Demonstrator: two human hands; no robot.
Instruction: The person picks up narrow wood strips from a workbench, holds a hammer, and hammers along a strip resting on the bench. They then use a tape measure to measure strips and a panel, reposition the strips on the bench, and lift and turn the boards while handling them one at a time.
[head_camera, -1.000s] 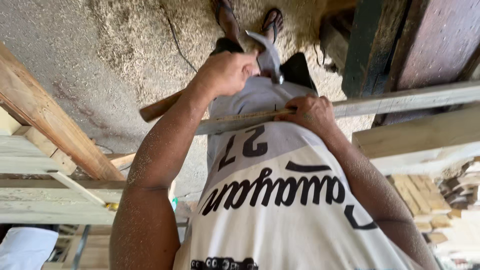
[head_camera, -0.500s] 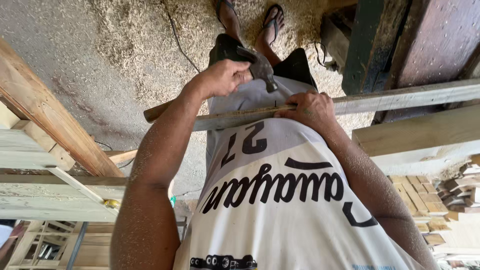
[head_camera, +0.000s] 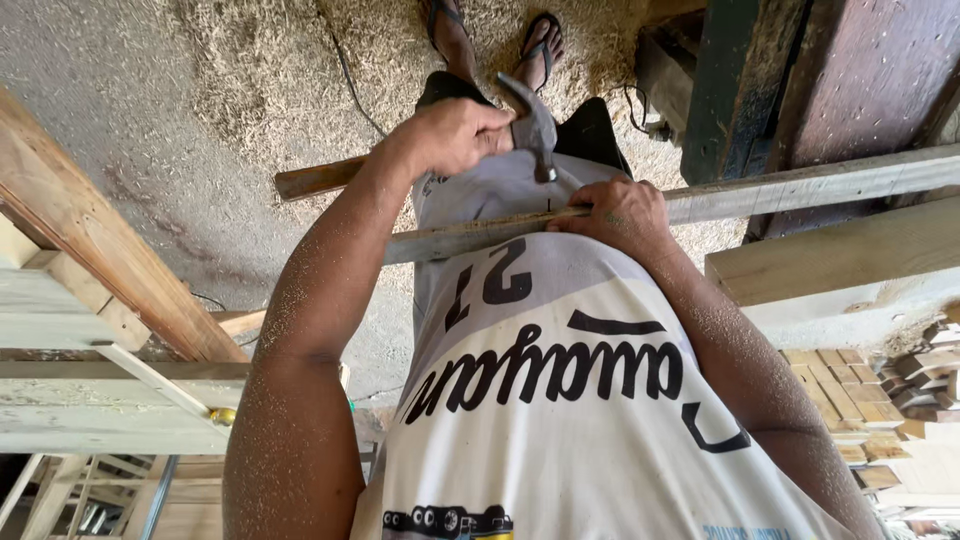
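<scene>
Wooden-handled hammer gripped in left hand, right hand pinching slat edge

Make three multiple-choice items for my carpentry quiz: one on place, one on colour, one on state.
1. The right hand is on: A the wooden strip, B the floor, C a sandal.
2. The shirt is mostly: A red, B white, C green.
3. The hammer is: A lying in sawdust, B hung up, C held.

A: the right hand grips the wooden strip.
B: the shirt is white with dark lettering.
C: the left hand clasps the hammer.
</scene>
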